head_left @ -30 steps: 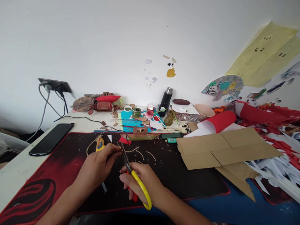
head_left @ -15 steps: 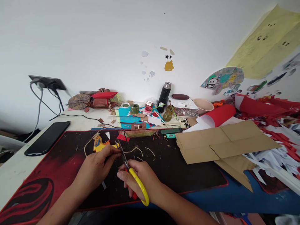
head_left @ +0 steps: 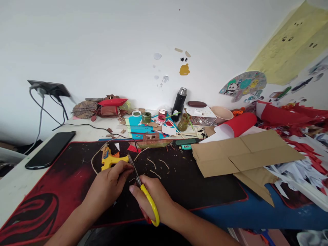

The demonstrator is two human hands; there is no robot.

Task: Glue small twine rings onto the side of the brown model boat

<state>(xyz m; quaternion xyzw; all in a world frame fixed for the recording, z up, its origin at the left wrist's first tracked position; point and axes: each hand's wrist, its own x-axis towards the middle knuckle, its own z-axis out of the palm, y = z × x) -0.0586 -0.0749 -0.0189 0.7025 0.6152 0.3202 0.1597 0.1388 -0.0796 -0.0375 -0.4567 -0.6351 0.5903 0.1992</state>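
My right hand (head_left: 152,198) holds scissors (head_left: 150,204) with a yellow and red handle, their blades pointing up and away and looking nearly closed. The blade tips are beside the fingertips of my left hand (head_left: 112,181), which is closed in a pinch; what it pinches is too small to make out. Just beyond my left hand lies a yellow glue gun (head_left: 109,160). Short pieces of twine (head_left: 164,164) are scattered on the dark mat (head_left: 205,184) past the scissors. A small brown and green model boat (head_left: 153,141) sits at the mat's far edge.
A phone (head_left: 51,150) lies at the left. Paint jars (head_left: 146,117), a black flask (head_left: 179,102) and a red model boat (head_left: 112,102) stand along the wall. Folded cardboard (head_left: 246,153), rolled red paper (head_left: 242,123) and paper scraps (head_left: 302,174) cover the right side.
The scissor blades have come together beside my left fingertips. More short twine pieces lie on the mat beyond the scissors. The view has shifted slightly.
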